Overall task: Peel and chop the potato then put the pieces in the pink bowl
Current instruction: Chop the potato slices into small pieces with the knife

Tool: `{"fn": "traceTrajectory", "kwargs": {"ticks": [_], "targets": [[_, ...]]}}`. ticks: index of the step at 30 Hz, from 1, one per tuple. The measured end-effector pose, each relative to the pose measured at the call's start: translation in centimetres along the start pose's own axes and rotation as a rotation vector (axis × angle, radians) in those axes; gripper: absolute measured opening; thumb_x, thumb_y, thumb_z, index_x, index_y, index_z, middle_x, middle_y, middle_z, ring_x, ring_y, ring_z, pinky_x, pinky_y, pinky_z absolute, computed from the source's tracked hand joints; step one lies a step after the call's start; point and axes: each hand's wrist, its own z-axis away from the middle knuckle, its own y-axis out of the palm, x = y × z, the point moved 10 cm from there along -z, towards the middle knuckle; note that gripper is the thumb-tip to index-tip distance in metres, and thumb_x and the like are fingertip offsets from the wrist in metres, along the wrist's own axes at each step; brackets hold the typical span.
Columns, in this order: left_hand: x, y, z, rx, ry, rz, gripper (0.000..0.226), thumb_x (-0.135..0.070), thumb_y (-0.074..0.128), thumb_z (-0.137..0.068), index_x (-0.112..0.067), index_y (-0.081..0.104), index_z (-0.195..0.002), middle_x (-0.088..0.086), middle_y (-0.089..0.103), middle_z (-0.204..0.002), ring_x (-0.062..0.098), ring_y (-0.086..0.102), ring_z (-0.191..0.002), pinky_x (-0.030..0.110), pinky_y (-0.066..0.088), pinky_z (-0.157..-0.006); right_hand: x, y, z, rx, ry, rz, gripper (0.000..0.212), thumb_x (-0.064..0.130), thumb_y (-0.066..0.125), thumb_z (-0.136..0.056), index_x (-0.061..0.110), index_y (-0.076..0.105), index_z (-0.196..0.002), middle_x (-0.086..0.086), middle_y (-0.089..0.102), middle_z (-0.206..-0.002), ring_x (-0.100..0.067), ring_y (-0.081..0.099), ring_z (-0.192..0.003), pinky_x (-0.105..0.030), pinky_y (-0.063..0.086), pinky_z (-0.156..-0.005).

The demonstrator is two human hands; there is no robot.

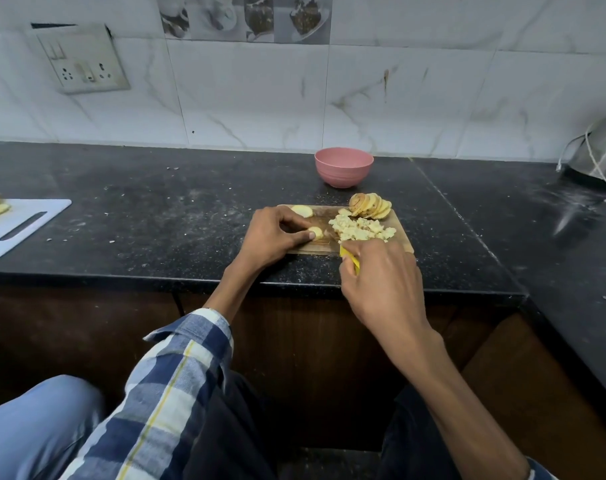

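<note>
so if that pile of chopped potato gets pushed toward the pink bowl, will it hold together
Probably not: the chopped potato is a loose heap of small bits on the wooden board, so it would likely scatter. Fresh-cut pieces may cling damply. The pink bowl looks light and might slide.

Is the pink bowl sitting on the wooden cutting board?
No, the pink bowl stands on the black counter, behind the wooden cutting board and apart from it.

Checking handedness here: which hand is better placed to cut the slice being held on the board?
Right. The right hand grips the yellow knife beside the slice, which the left hand pins down.
</note>
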Motion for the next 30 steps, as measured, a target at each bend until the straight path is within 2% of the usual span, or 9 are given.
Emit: {"fn": "traceTrajectory", "kwargs": {"ticks": [3, 7, 10, 14, 21, 27, 30], "targets": [[0.1, 0.0, 0.1, 0.007, 0.004, 0.022, 0.019, -0.02, 0.09, -0.078, -0.017, 0.085, -0.096, -0.007, 0.079, -0.096, 0.005, 0.073, -0.089, 0.032, 0.059, -0.088, 0.5, 0.3, -1.1, -0.038, -0.027, -0.004, 0.031, 0.028, 0.056, -0.1, 0.022, 0.073, -0.125, -0.003, 0.069, -0.089, -0.022, 0.062, -0.081, -0.03, 0.04, -0.062], [0.1, 0.0, 0.1, 0.009, 0.02, 0.023, 0.016, -0.018, 0.09, -0.078, -0.019, 0.085, -0.094, -0.008, 0.079, -0.095, 0.005, 0.073, -0.09, 0.036, 0.059, -0.089, 1.1, 1.7, -2.8, 0.004, -0.015, 0.012, 0.028, 0.028, 0.056, -0.101, 0.019, 0.073, -0.121, -0.006, 0.069, -0.097, -0.025, 0.064, -0.084, -0.032, 0.04, -0.065], [0.5, 0.1, -0.1, -0.001, 0.008, 0.026, 0.015, -0.019, 0.091, -0.078, -0.018, 0.085, -0.092, -0.008, 0.078, -0.093, 0.005, 0.073, -0.089, 0.037, 0.059, -0.088, 1.4, 2.5, -3.7, 0.042, 0.004, 0.042, 0.024, 0.025, 0.056, -0.099, 0.017, 0.073, -0.115, -0.007, 0.068, -0.101, -0.027, 0.063, -0.089, -0.035, 0.044, -0.067], [0.7, 0.3, -0.2, -0.002, -0.002, 0.005, 0.014, -0.019, 0.091, -0.078, -0.017, 0.085, -0.09, -0.009, 0.078, -0.092, 0.004, 0.072, -0.088, 0.035, 0.058, -0.087, 1.6, 3.2, -4.4, 0.104, 0.044, 0.073, 0.016, 0.023, 0.057, -0.101, 0.012, 0.066, -0.107, -0.01, 0.063, -0.105, -0.028, 0.06, -0.095, -0.035, 0.038, -0.069], [0.2, 0.4, -0.2, -0.006, 0.014, -0.04, 0.014, -0.019, 0.089, -0.079, -0.025, 0.085, -0.09, -0.017, 0.075, -0.088, 0.004, 0.071, -0.088, 0.035, 0.058, -0.086, 1.1, 2.2, -3.2, 0.162, 0.078, 0.067, 0.019, 0.026, 0.061, -0.099, 0.014, 0.066, -0.113, -0.009, 0.064, -0.107, -0.028, 0.06, -0.097, -0.035, 0.041, -0.072], [0.7, 0.2, -0.2, 0.005, -0.013, -0.003, 0.016, -0.02, 0.09, -0.079, -0.021, 0.085, -0.093, -0.011, 0.078, -0.093, 0.003, 0.072, -0.089, 0.035, 0.058, -0.089, 0.9, -0.5, -1.5, 0.108, 0.055, 0.022, 0.024, 0.025, 0.062, -0.097, 0.02, 0.074, -0.118, -0.005, 0.067, -0.112, -0.025, 0.064, -0.099, -0.035, 0.051, -0.075], [0.9, -0.1, -0.1, -0.003, -0.023, 0.002, 0.015, -0.02, 0.089, -0.079, -0.02, 0.085, -0.094, -0.01, 0.079, -0.096, 0.001, 0.072, -0.092, 0.035, 0.058, -0.094, 1.3, -0.3, -1.6, 0.042, 0.03, -0.009, 0.026, 0.028, 0.06, -0.099, 0.018, 0.073, -0.12, -0.005, 0.067, -0.102, -0.023, 0.062, -0.091, -0.034, 0.048, -0.07]]}}
